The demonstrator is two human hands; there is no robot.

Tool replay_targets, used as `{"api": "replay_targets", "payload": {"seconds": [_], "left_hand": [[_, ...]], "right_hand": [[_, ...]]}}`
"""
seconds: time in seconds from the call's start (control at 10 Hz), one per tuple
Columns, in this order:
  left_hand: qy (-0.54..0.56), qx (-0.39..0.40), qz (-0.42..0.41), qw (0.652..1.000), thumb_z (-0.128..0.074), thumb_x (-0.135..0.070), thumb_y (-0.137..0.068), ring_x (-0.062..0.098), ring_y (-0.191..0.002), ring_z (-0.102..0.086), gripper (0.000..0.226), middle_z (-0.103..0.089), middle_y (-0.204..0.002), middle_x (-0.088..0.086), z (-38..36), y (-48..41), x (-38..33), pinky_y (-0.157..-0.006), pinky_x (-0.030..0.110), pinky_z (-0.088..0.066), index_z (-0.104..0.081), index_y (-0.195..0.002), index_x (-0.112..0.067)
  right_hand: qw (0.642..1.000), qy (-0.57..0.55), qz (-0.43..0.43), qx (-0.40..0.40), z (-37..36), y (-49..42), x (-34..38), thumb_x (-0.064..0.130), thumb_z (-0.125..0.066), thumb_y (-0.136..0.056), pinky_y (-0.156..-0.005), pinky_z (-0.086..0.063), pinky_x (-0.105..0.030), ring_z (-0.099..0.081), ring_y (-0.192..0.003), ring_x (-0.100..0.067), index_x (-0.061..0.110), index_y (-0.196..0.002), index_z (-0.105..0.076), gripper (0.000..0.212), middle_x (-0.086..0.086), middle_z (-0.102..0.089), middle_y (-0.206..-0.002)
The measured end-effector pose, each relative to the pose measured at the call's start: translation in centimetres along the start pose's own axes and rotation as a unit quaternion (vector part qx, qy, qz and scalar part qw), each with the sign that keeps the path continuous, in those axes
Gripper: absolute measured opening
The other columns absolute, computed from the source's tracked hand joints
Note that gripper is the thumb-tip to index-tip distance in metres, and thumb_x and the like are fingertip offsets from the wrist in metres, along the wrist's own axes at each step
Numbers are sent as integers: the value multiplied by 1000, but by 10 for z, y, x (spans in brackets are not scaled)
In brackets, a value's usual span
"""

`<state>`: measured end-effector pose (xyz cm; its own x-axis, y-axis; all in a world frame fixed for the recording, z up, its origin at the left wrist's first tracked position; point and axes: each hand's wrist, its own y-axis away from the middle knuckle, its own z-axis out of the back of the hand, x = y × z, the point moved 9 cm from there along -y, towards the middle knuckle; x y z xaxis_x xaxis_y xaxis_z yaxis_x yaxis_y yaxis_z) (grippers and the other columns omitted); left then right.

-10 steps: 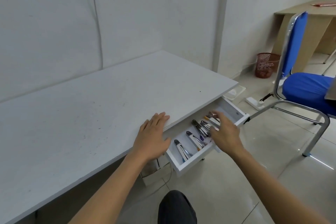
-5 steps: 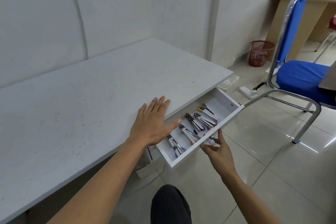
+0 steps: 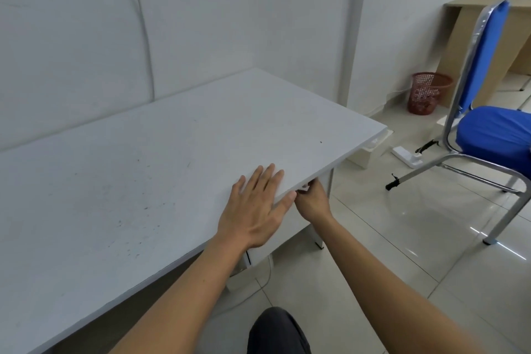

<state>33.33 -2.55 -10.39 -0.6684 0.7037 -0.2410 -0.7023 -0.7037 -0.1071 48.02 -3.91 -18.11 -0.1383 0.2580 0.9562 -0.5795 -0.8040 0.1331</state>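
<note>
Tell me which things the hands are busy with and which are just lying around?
In the job: left hand, flat on the white desk; right hand, at the drawer front under the desk's edge.
Just lying about: blue chair, red basket, power strip on the floor, wooden desk at the back.

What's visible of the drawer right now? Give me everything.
The drawer is pushed in beneath the front edge of the table, near its right corner. Only its flat white front panel shows, smooth like laminated board; the inside is hidden. The right hand holds its top edge, fingers curled up under the tabletop lip. The left hand lies flat on the tabletop just above it.
</note>
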Motion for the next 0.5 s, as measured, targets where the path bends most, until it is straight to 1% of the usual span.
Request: {"api": "replay_targets", "payload": {"seconds": [0.1,0.2,0.3,0.4,0.5], "left_hand": [[0,-9,-2,1000,0,-69,-89,6,-149,7,78,-2,-165,-10,0,1,-1,-121,42,1,-9,-156,-30],[16,-9,-3,1000,-1,-71,-88,5,-149,8,79,-1,-165,-11,-1,0,2,-121,41,2,-9,-156,-32],[68,4,0,998,-3,-72,-87,3,-149,4,79,-6,-165,-13,-1,-1,4,-121,39,3,-17,-155,-33],[164,13,28,986,-14,-67,-90,1,-148,-8,70,-21,-162,-15,6,-3,12,-120,36,-2,-32,-150,-36],[214,0,34,976,-22,-57,-97,3,-146,-18,57,-31,-158,-15,14,7,17,-118,32,-8,-37,-147,-36]], "right_hand": [[998,22,13,53,-7,-2,1,18,-68,-86,-81,-53,-16,-62,-112,-18,17,-130,-54,46,1,-66,-125],[996,62,0,69,5,8,3,17,-68,-86,-97,-51,-41,-57,-121,-23,17,-143,-42,63,1,-56,-139],[983,116,-36,135,12,25,4,21,-64,-89,-96,-54,-43,-62,-115,-23,18,-146,-40,62,-4,-55,-136],[953,191,-37,233,12,50,13,26,-59,-94,-85,-57,-31,-70,-100,-16,19,-140,-51,48,-2,-64,-123],[923,247,-14,297,12,77,31,32,-58,-94,-76,-54,-21,-71,-97,-11,25,-135,-57,41,3,-68,-118]]}}
